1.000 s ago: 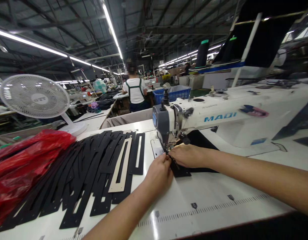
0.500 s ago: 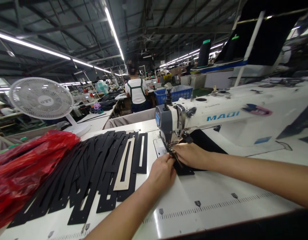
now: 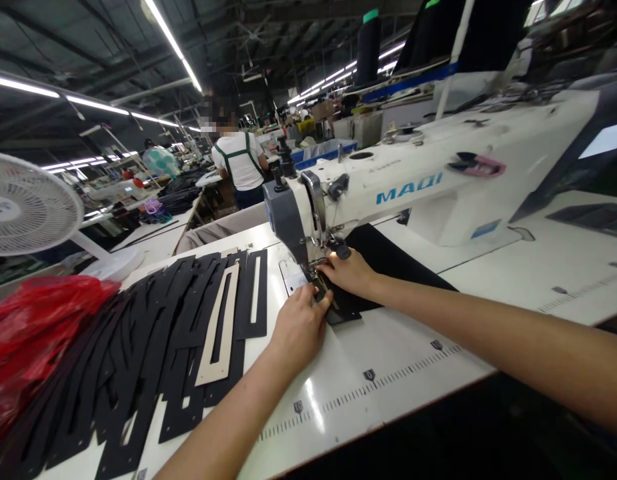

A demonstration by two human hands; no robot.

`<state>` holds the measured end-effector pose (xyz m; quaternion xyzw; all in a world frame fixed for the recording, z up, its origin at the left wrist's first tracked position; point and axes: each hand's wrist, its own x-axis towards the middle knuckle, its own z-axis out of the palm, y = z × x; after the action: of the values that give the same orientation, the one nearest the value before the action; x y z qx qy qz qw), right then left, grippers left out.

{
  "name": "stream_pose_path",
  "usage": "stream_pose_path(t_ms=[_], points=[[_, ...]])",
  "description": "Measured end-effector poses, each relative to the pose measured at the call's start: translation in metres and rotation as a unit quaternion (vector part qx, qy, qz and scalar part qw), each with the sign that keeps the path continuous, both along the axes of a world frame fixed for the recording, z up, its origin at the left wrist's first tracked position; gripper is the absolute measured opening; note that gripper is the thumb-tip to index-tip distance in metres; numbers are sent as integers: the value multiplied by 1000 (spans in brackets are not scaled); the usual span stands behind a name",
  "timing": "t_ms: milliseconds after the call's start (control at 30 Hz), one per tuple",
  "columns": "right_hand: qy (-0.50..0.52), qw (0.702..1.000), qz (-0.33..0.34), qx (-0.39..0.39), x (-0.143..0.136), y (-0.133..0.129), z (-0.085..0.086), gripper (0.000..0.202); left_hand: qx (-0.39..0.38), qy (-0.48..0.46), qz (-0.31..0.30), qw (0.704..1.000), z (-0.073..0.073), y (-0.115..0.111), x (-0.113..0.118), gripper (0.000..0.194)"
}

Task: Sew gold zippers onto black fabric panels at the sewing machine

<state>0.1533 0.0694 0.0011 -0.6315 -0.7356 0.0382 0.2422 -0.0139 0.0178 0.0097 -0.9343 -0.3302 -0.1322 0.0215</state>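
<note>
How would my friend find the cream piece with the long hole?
Start at the big white sewing machine. Left of it, black pieces lie spread out. Near that spread's right edge, on top, is the cream piece: a long slotted frame, pale where its neighbours are black.

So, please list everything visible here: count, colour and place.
sewing machine: 1, white and grey, right of centre
worktable: 1, white, beneath machine
flat material: count unclear, black, at both hands
slotted pieces: many, black, left of machine
pale slotted piece: 1, beige, atop black ones
plastic: 1, red, left edge
fan: 1, white, left edge
crate: 1, blue, behind machine
thread cones: at least 2, black, top right
co-workers: at least 2, one in white, background
further background: unclear
left hand: 1, bare, on flat material
right hand: 1, bare, below machine head
</note>
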Motion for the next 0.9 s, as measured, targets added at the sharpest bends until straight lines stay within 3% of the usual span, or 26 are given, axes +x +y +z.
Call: stream_pose_path(t_ms=[133,267,333,433,500,633,900], points=[[-17,999,-29,3,-5,5,1,27,6,-14,-8,1000,-1,0,-1,38],[-28,999,-4,24,-1,-14,9,26,13,-37,-3,999,-3,-3,-2,40],[-38,996,65,45,3,-34,10,23,24,-60,6,998,-7,-4,-3,37],[-29,970,220,96,9,-65,1,33,46,-84,4,995,-12,-6,-5,30],[-5,956,268,122,12,-78,-7,42,52,-97,-6,994,-14,-6,-5,28],[24,955,269,123,12,-85,-13,45,47,-121,-18,991,-14,-6,-6,27],[47,955,277,91,11,-80,-1,45,87,-110,-41,989,-14,4,-9,31]])
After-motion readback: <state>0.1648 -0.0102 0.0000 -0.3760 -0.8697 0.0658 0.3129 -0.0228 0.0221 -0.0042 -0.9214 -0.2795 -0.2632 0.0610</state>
